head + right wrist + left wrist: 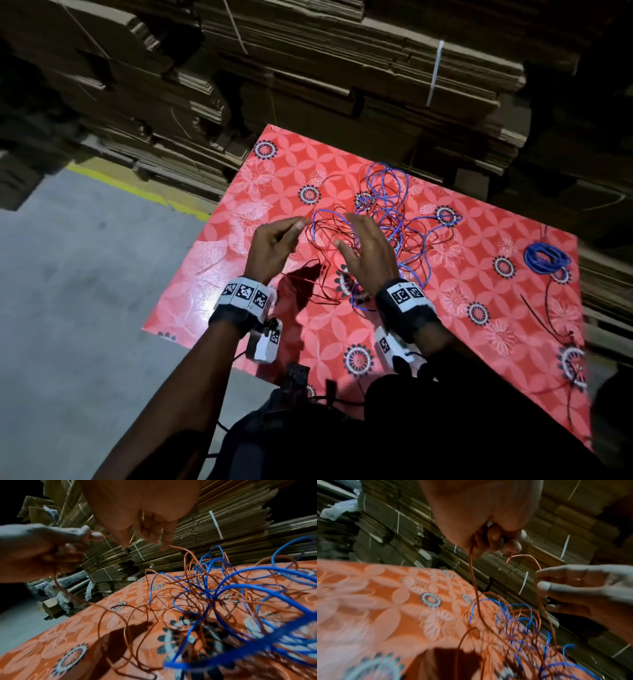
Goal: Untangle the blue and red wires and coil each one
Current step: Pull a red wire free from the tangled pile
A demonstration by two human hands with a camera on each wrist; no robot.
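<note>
The blue and red wires (387, 219) lie knotted together on the table (219, 274), with a coiled blue bundle (546, 257) well to the tangle's right. Just left of the tangle, the left hand (274, 245) pinches a red strand (473, 582). Over the tangle, the right hand (368, 255) has spread fingers, though blur hides whether they catch a strand.

— What sort of place is this?
— A warehouse or packing store. Flattened cardboard (342, 68) stands in tall strapped stacks from 9 o'clock round to 3 o'clock.
— Anything else?
— A bare grey concrete floor (68, 308) at 8 o'clock, with a yellow painted line (137, 188) along the stacks. The table (479, 308) wears a red flowered cloth, and the light is dim.
</note>
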